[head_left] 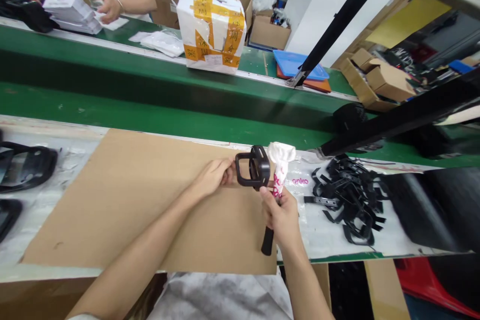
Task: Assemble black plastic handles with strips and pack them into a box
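Note:
My left hand (214, 176) is closed in a pinch on the square frame end of a black plastic part (252, 170) over a brown cardboard sheet (123, 195). My right hand (280, 216) is wrapped round the black handle (267, 241) below that part, together with a white bag printed in pink (280, 160) that sticks up above the fist. Just right of my hands lies a pile of several black plastic clips (348, 197) on a white printed sheet.
A green conveyor belt (150, 90) runs across behind the cardboard. A taped white box (212, 25) stands on its far side. Another person's hands (107, 7) handle white packets at top left. Black trays (22, 167) lie at left. Black frame bars (393, 120) cross at right.

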### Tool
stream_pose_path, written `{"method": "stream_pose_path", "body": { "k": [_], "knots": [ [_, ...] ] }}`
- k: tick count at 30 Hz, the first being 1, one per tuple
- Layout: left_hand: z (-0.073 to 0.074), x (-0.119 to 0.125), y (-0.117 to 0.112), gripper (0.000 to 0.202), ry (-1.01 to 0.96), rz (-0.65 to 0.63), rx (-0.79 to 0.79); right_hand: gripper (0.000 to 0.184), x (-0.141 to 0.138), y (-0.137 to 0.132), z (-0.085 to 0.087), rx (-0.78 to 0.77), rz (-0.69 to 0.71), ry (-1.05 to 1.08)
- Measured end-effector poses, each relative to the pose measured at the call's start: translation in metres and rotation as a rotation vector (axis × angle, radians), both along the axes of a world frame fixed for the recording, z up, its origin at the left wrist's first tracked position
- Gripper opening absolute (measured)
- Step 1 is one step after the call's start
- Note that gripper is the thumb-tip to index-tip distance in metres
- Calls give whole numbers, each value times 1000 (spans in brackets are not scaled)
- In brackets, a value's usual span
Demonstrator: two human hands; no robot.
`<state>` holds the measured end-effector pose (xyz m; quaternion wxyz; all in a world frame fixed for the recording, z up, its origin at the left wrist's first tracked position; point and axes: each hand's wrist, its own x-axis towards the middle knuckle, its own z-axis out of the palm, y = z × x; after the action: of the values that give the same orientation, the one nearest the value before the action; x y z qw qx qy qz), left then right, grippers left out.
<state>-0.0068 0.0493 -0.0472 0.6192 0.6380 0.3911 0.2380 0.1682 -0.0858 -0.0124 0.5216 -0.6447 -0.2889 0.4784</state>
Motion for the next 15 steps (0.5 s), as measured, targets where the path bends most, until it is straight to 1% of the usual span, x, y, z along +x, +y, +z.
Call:
{"method": "stream_pose_path", "body": {
  "k": [2, 3, 4, 6, 8, 10, 12, 13, 15],
  "knots": [
    [0, -1, 3, 25, 151, 44, 294, 50, 5, 2, 2, -33, -36, 178],
    [-1, -1, 4, 20, 201, 53, 430, 54, 7, 3, 2, -42, -48, 236],
    [-3, -1, 3, 28, 233, 46, 544, 57, 8, 4, 2, -47, -54, 277],
    [-6, 1, 0, 42, 253, -10, 695, 61, 8, 5, 1, -52, -48, 333],
    [-11, 4, -4, 44, 255, -68, 759, 63, 5, 5, 0, -53, -30, 363],
    [-15, 7, -8, 34, 259, -90, 779, 60, 2, 5, -1, -59, -4, 378],
    [-19, 9, -11, 22, 282, -75, 789, 57, -1, 6, -1, -68, 32, 388],
    [-20, 10, -11, 21, 300, -59, 796, 56, -2, 7, -1, -68, 47, 392],
    [-23, 12, -11, 26, 345, -14, 821, 53, -3, 7, -1, -69, 58, 398]
  ]
}}
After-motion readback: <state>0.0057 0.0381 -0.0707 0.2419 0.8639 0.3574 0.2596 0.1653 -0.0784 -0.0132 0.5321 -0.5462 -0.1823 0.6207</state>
